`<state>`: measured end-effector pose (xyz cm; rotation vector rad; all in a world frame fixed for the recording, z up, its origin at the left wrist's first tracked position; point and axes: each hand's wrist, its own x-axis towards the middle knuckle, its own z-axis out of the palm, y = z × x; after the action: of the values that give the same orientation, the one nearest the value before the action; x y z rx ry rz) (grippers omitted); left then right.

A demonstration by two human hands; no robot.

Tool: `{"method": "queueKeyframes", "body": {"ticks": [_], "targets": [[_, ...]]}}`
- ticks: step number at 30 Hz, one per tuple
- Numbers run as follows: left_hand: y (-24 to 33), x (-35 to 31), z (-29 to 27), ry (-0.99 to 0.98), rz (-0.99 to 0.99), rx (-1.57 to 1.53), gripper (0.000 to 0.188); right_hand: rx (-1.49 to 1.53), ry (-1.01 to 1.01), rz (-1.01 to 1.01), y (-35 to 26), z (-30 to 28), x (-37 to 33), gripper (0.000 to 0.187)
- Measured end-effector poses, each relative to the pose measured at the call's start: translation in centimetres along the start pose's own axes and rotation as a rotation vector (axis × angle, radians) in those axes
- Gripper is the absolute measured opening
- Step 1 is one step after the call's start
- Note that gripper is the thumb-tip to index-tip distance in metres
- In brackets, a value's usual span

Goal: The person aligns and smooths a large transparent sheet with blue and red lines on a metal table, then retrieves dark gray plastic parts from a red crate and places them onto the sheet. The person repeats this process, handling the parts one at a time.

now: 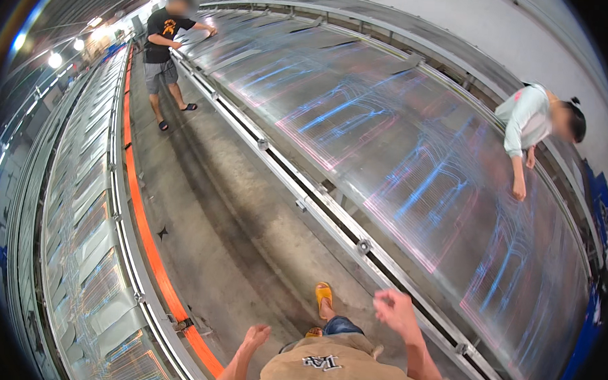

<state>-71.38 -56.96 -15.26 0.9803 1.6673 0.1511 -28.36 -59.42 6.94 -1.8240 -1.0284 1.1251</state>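
Note:
My left hand [257, 335] hangs by my left side over the floor, its fingers curled in and nothing visible in them. My right hand [395, 310] is raised beside the metal rail of the long table, fingers bent but partly apart, with nothing seen in it. It appears not to touch the rail [330, 219]. On that table [339, 181] lies a stretched, glossy sheet [411, 237] printed with blue branching patterns and pink lines.
A person in a black T-shirt [164, 31] stands in the aisle [207, 205], hands at the table's far end. Across the table, another person in a pale top [528, 119] leans over the sheet. To the left run an orange strip [151, 251] and a second long table [84, 247].

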Motion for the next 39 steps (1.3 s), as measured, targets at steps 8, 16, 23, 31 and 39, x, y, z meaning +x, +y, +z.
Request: {"method": "queueKeyframes", "body": {"ticks": [8,16,23,31,39], "targets": [[11.1,-2.0,11.0,-0.326,0.559,0.680,0.041,-0.279,0.226,0.176,17.0,2.4,-20.3,0.035],[2.2,-3.7,25.0,-1.186,0.399,0.874,0.033,0.123,0.613,0.367,21.4,-1.9,-34.0,0.038],[5.2,-24.8,44.6,-1.306,0.645,1.785,0.046,0.311,0.926,0.819,33.8,-5.3,-55.7,0.033],[4.4,-43.7,64.5,-1.416,0.693,1.729,0.056,0.326,1.507,0.960,41.4,-15.3,-75.2,0.036],[-0.5,-63.2,85.9,-1.789,0.829,1.828,0.056,0.628,1.704,1.099,51.2,-15.6,-82.6,0.036]]}}
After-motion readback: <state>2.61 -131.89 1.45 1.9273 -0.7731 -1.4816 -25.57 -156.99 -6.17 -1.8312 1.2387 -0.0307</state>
